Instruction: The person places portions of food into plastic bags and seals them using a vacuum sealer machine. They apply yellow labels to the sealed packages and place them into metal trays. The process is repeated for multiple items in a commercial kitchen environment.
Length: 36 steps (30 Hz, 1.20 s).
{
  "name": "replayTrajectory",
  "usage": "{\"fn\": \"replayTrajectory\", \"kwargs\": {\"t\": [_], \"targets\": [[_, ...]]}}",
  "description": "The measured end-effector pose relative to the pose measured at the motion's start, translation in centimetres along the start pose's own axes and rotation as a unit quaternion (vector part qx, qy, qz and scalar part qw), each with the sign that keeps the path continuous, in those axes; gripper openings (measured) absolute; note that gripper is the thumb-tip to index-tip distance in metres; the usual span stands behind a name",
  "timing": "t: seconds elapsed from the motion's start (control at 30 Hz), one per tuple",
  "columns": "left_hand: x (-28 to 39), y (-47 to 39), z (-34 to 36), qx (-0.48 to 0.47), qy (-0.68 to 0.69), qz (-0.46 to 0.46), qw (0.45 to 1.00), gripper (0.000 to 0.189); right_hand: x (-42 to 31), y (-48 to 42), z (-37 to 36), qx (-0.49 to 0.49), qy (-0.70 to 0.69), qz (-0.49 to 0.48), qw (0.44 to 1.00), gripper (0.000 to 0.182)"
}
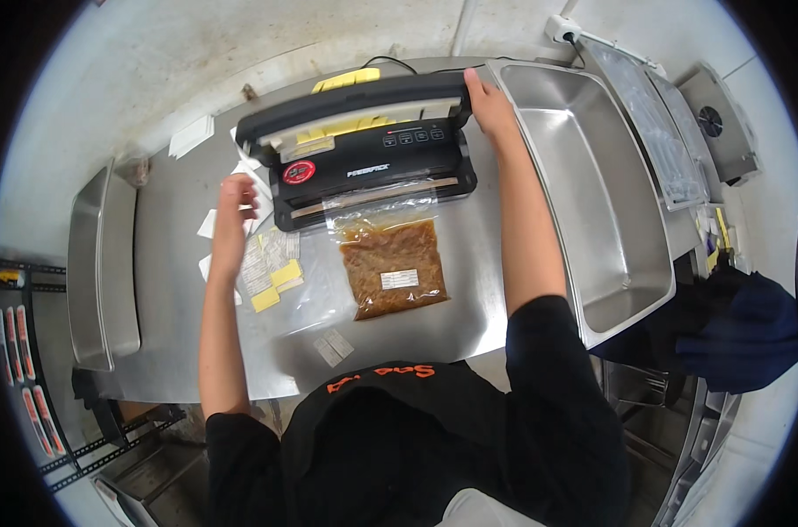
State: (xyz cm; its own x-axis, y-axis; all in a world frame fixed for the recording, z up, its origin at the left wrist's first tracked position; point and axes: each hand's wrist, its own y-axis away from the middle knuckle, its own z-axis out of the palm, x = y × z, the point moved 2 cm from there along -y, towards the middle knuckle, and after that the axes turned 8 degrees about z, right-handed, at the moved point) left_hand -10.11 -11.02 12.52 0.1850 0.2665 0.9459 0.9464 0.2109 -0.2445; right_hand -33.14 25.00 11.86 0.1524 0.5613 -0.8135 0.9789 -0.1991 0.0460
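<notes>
My right hand (491,105) grips the right end of the raised lid of a black vacuum sealer (372,155). Off the sealer's left end, my left hand (236,197) is raised above scattered papers, its fingers partly curled and nothing seen in them. A clear plastic bag (396,267) of brown, sauce-like food lies flat before the machine, with a white printed label on it. The bag's upper, empty end reaches over the sealing strip (372,197). Printed label sheets with yellow parts (270,270) lie left of the bag, near another clear plastic sheet or bag.
A deep steel pan (570,171) stands right of the sealer, and a narrower one (102,270) at the table's left end. Two small labels (334,348) lie near the front edge. A power cable runs behind the sealer. Clear lids or trays (649,125) lean by the right wall.
</notes>
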Motion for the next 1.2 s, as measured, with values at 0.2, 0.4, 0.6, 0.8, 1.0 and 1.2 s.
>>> {"fn": "replayTrajectory", "kwargs": {"t": [0.2,0.4,0.6,0.8,1.0,1.2], "targets": [[-6.1,8.0,6.7,-0.121,-0.036,-0.218,0.968,0.052,1.4,3.5,1.2,-0.116,-0.130,-0.004,0.985,0.068],[-8.8,13.1,11.8,-0.054,-0.083,-0.147,0.984,0.062,12.5,22.4,3.4,-0.246,0.083,0.016,0.966,0.052],[-4.1,17.7,12.5,-0.109,-0.068,-0.225,0.966,0.056,12.1,31.4,0.3,-0.190,0.142,-0.014,0.971,0.048],[-3.4,19.3,15.7,-0.123,-0.353,0.141,0.917,0.064,10.4,34.1,4.9,-0.113,0.319,-0.276,0.900,0.065],[-4.6,19.5,16.1,-0.215,-0.364,0.072,0.903,0.066,11.1,33.8,6.2,-0.169,0.311,-0.229,0.907,0.061],[-4.9,18.4,15.5,-0.232,-0.392,0.081,0.887,0.062,10.6,32.6,6.6,-0.182,0.312,-0.254,0.897,0.055]]}}
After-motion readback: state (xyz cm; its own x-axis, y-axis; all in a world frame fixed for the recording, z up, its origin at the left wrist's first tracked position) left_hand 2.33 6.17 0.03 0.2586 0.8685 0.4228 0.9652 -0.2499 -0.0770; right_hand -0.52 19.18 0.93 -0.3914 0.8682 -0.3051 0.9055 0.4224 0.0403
